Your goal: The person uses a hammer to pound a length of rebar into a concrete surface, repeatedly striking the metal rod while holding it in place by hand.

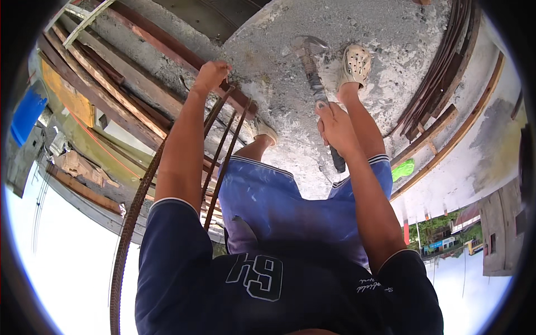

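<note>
My right hand (338, 125) is wrapped round the handle of a claw hammer (314, 78). Its metal head, slightly blurred, points away from me over the rough concrete floor (268, 61). My left hand (212, 75) is closed, fingertips pinched together, at a long reddish-brown wooden beam (167, 42). What those fingers hold, if anything, is too small to make out. Several rusty steel bars (226, 145) rise beside my left forearm, close to the beam's near end.
Long planks (111, 84) lie along the left, with a thick ribbed rebar (134, 215) curving past my left arm. A bundle of thin rods (435, 84) runs along the right, near a wooden frame (430, 134) and a bright green bag (403, 170).
</note>
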`<control>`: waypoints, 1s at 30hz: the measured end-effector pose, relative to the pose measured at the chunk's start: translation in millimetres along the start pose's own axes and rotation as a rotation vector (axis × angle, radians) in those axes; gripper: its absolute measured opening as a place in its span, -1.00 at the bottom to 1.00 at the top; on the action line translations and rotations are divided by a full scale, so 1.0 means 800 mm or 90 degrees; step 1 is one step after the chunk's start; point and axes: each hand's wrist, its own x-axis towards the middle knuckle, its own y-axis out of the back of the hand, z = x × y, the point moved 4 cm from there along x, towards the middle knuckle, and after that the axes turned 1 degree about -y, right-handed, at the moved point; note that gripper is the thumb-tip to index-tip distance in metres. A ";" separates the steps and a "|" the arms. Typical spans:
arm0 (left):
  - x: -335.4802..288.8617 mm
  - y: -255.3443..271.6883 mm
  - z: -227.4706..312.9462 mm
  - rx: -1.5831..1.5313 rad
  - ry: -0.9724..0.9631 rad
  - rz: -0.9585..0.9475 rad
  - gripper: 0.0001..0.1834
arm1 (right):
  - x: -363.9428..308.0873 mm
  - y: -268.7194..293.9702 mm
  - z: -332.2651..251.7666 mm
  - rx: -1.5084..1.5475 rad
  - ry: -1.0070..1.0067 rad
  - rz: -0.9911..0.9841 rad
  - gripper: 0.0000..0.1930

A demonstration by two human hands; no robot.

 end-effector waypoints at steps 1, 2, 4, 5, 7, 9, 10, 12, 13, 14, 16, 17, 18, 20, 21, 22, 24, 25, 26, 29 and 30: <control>0.021 -0.019 -0.017 0.020 0.026 -0.050 -0.79 | 0.021 -0.013 0.016 0.013 0.014 -0.014 -0.64; 0.039 -0.036 -0.034 0.039 0.051 -0.100 -0.80 | 0.042 -0.025 0.029 0.026 0.029 -0.026 -0.65; 0.071 -0.063 -0.066 0.108 -0.002 -0.144 -0.79 | 0.077 -0.050 0.050 0.043 0.001 -0.041 -0.65; 0.083 -0.076 -0.082 0.177 -0.062 -0.181 -0.78 | 0.092 -0.064 0.054 0.048 0.002 -0.049 -0.65; 0.097 -0.098 -0.112 0.204 -0.104 -0.196 -0.77 | 0.117 -0.090 0.058 0.052 0.002 -0.071 -0.64; 0.105 -0.111 -0.135 0.232 -0.147 -0.208 -0.77 | 0.139 -0.116 0.058 0.055 -0.002 -0.085 -0.65; 0.108 -0.131 -0.131 0.232 -0.116 -0.229 -0.76 | 0.149 -0.121 0.066 0.048 -0.012 -0.085 -0.65; 0.115 -0.151 -0.127 0.234 -0.087 -0.253 -0.75 | 0.167 -0.129 0.077 0.038 -0.004 -0.071 -0.65; 0.115 -0.155 -0.131 0.262 -0.083 -0.273 -0.76 | 0.174 -0.135 0.078 0.035 -0.007 -0.080 -0.65; 0.115 -0.159 -0.135 0.290 -0.079 -0.292 -0.76 | 0.179 -0.141 0.079 0.031 -0.009 -0.089 -0.65; 0.114 -0.159 -0.144 0.250 -0.041 -0.294 -0.79 | 0.187 -0.152 0.078 0.035 -0.024 -0.099 -0.64; 0.112 -0.159 -0.151 0.212 -0.002 -0.293 -0.81 | 0.189 -0.157 0.078 0.039 -0.036 -0.111 -0.64; 0.111 -0.158 -0.155 0.212 -0.001 -0.295 -0.81 | 0.190 -0.160 0.077 0.039 -0.039 -0.112 -0.64; 0.113 -0.153 -0.163 0.145 0.052 -0.296 -0.81 | 0.195 -0.163 0.073 0.036 -0.032 -0.111 -0.63; 0.113 -0.151 -0.165 0.146 0.052 -0.296 -0.81 | 0.201 -0.166 0.074 0.037 -0.031 -0.111 -0.63; 0.110 -0.153 -0.166 0.139 0.026 -0.288 -0.78 | 0.205 -0.169 0.077 0.046 -0.024 -0.110 -0.61; 0.100 -0.157 -0.169 0.132 0.000 -0.282 -0.74 | 0.209 -0.176 0.084 0.057 -0.019 -0.110 -0.60; 0.095 -0.158 -0.168 0.131 -0.037 -0.248 -0.74 | 0.212 -0.181 0.086 0.110 -0.044 -0.095 -0.58; 0.091 -0.157 -0.166 0.130 -0.074 -0.213 -0.74 | 0.215 -0.188 0.087 0.162 -0.070 -0.080 -0.56; 0.077 -0.159 -0.159 0.069 0.060 -0.247 -0.74 | 0.218 -0.205 0.103 0.173 -0.061 -0.056 -0.53; 0.074 -0.162 -0.158 0.066 0.060 -0.250 -0.74 | 0.216 -0.211 0.108 0.172 -0.065 -0.054 -0.53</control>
